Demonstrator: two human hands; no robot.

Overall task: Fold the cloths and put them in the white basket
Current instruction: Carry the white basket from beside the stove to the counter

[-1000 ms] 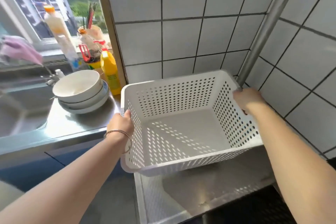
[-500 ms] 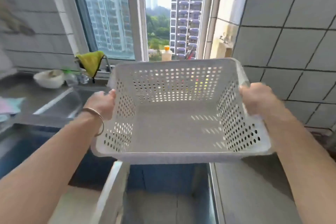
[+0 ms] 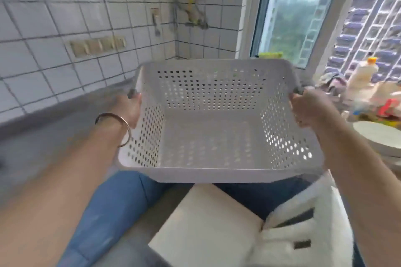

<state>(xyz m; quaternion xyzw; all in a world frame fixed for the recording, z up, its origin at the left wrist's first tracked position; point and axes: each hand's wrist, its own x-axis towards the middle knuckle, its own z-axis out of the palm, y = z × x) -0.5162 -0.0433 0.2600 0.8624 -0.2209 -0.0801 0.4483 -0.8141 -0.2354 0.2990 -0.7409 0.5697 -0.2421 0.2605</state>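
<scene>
Evidently the white basket (image 3: 208,136) was held level in mid-air above the lap — gripped at its side rims by the left hand (image 3: 128,108) and right hand (image 3: 308,108) — empty, presumably ready for cloths.

We find no readable text, label, brand, number or sign. Whole view motion-blurred. Bottle (image 3: 362,78) with orange cap by window: label smeared, nothing legible to us. Small dark tag (image 3: 302,244) on white fluffy item at lower right: we make out no letters. White basket (image 3: 208,174): we see plain perforated plastic, no marking.
</scene>
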